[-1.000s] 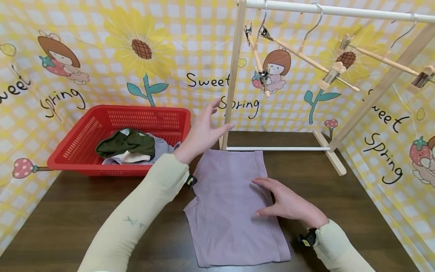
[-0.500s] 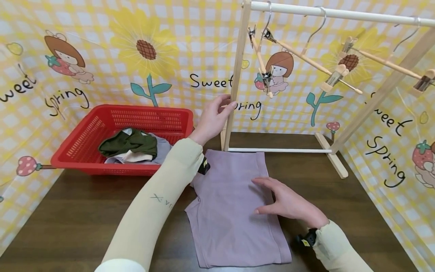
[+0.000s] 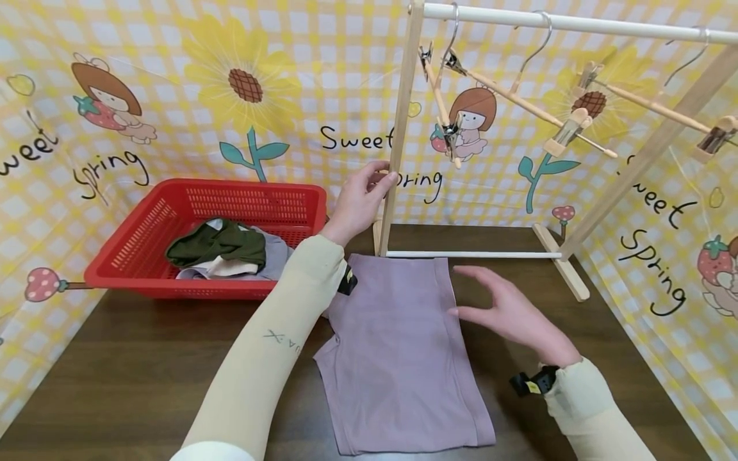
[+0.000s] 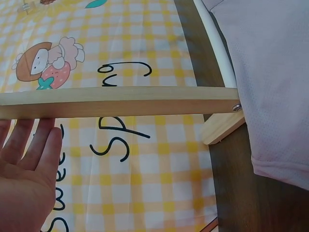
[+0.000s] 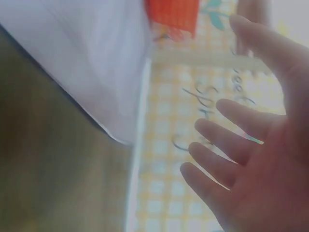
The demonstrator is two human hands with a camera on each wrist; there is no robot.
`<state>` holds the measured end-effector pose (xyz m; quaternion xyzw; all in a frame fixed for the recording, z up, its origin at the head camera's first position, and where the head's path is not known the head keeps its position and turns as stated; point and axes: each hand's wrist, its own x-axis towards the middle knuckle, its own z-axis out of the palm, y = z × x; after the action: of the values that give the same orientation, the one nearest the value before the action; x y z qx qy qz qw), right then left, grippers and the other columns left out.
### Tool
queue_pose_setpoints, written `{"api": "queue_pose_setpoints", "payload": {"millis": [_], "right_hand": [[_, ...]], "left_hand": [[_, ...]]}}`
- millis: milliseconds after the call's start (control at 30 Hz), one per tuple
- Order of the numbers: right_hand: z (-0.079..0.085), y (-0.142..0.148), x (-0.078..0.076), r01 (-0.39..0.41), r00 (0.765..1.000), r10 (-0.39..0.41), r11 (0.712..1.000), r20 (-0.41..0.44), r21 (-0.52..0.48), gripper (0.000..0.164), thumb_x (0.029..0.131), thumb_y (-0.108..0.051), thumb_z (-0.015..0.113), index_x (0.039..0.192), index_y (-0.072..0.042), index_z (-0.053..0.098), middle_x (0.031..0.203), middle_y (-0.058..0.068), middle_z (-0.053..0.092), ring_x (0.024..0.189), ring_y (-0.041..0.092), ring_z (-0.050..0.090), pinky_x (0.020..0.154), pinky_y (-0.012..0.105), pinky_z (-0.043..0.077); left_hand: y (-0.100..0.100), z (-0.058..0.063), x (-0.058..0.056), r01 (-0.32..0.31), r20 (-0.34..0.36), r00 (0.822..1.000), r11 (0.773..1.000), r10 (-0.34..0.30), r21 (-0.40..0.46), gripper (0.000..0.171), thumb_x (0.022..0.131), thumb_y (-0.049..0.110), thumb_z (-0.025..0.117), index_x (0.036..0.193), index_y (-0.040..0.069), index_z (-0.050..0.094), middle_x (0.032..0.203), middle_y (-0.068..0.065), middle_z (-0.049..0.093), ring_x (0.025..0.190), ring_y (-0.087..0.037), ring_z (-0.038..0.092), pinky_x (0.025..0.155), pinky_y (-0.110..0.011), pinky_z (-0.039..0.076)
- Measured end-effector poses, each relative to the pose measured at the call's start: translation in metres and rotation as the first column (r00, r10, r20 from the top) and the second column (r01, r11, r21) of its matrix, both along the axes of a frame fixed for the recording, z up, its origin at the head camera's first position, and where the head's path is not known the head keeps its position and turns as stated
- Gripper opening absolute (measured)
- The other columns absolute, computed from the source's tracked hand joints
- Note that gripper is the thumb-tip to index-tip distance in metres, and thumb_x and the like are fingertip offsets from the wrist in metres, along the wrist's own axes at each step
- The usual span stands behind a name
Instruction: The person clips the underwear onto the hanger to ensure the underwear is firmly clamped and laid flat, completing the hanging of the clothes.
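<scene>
A pair of lilac shorts lies flat, folded, on the dark wooden table. My left hand is at the left post of a wooden clothes rack, its thumb at the near side and its fingertips passing behind. In the left wrist view the fingers reach the post, which hides their ends. Beside the right edge of the shorts hovers my right hand, thumb and fingers spread with nothing between them. The right wrist view, blurred, shows that palm free of any object.
A red basket at the left contains a dark green garment and other clothes. Clip hangers hang from the rack's white top rail. Behind stands a checked cloth backdrop.
My left hand moved right to the rack's post, then stayed there. My right hand lifted away from over the shorts, shifting right and toward the rack.
</scene>
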<state>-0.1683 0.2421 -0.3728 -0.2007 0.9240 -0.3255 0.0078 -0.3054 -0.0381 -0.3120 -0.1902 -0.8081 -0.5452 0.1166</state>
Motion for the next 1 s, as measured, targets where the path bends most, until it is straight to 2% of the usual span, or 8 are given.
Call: {"api": "queue_pose_setpoints", "payload": {"millis": [133,300,433,600,767,900,1000], "right_hand": [[0.016,0.01,-0.005,0.068,0.997,-0.068,0.998,-0.048,-0.014,0.074,0.077,-0.052,0.07,0.139,-0.025,0.042,0.139,-0.005,0.041,0.128,0.022,0.035,0.1,0.049,0.03],[0.038,0.022,-0.011,0.119,0.985,-0.126,0.991,-0.119,-0.06,0.069,0.08,-0.046,0.071,0.139,-0.022,0.044,0.139,-0.002,0.042,0.127,0.025,0.037,0.099,0.049,0.031],[0.057,0.032,-0.014,0.165,0.965,-0.177,0.983,-0.192,-0.077,0.065,0.083,-0.041,0.07,0.139,-0.022,0.044,0.138,0.002,0.044,0.125,0.028,0.039,0.098,0.051,0.032],[0.079,0.039,-0.018,0.217,0.935,-0.249,0.965,-0.254,-0.146,0.059,0.086,-0.032,0.068,0.139,-0.02,0.045,0.139,0.007,0.043,0.124,0.036,0.039,0.097,0.053,0.032],[0.099,0.044,-0.021,0.297,0.882,-0.348,0.934,-0.317,-0.199,0.051,0.093,-0.029,0.059,0.141,-0.024,0.042,0.14,0.004,0.041,0.113,0.034,0.046,0.094,0.051,0.034],[0.114,0.048,-0.027,0.348,0.829,-0.417,0.906,-0.373,-0.24,0.046,0.096,-0.022,0.052,0.141,-0.022,0.041,0.142,0.0,0.039,0.121,0.02,0.042,0.101,0.038,0.031],[0.128,0.051,-0.031,0.391,0.784,-0.473,0.879,-0.402,-0.272,0.043,0.097,-0.017,0.048,0.14,-0.019,0.042,0.142,-0.001,0.039,0.129,0.011,0.033,0.104,0.03,0.027]], "left_hand": [[0.002,0.0,0.0,0.003,0.005,1.0,1.0,-0.003,0.02,0.042,0.095,0.04,0.053,0.128,0.015,0.054,0.108,0.001,0.061,0.09,-0.008,0.058,0.079,-0.024,0.046],[0.004,0.0,0.0,0.005,0.0,1.0,0.999,-0.004,0.036,0.041,0.095,0.037,0.053,0.128,0.013,0.054,0.106,0.0,0.061,0.088,-0.009,0.058,0.076,-0.024,0.048],[0.005,0.0,0.0,0.006,0.005,1.0,0.999,-0.006,0.035,0.042,0.095,0.038,0.052,0.13,0.014,0.053,0.108,0.0,0.061,0.088,-0.008,0.058,0.076,-0.023,0.047],[0.005,-0.001,0.001,0.009,0.023,1.0,0.999,-0.011,0.05,0.043,0.095,0.039,0.053,0.13,0.014,0.053,0.109,0.0,0.061,0.089,-0.01,0.058,0.077,-0.025,0.048],[0.005,0.0,0.0,0.011,0.034,0.999,0.998,-0.014,0.069,0.042,0.095,0.038,0.054,0.129,0.014,0.053,0.109,0.0,0.06,0.091,-0.011,0.058,0.077,-0.024,0.049],[0.004,0.0,-0.001,0.005,0.038,0.999,0.998,-0.008,0.069,0.042,0.094,0.038,0.054,0.129,0.014,0.054,0.109,0.0,0.06,0.092,-0.01,0.058,0.077,-0.024,0.049],[0.004,-0.001,-0.001,0.004,0.038,0.999,0.998,-0.006,0.065,0.041,0.095,0.038,0.054,0.129,0.015,0.053,0.109,0.0,0.06,0.092,-0.01,0.058,0.077,-0.024,0.049]]}}
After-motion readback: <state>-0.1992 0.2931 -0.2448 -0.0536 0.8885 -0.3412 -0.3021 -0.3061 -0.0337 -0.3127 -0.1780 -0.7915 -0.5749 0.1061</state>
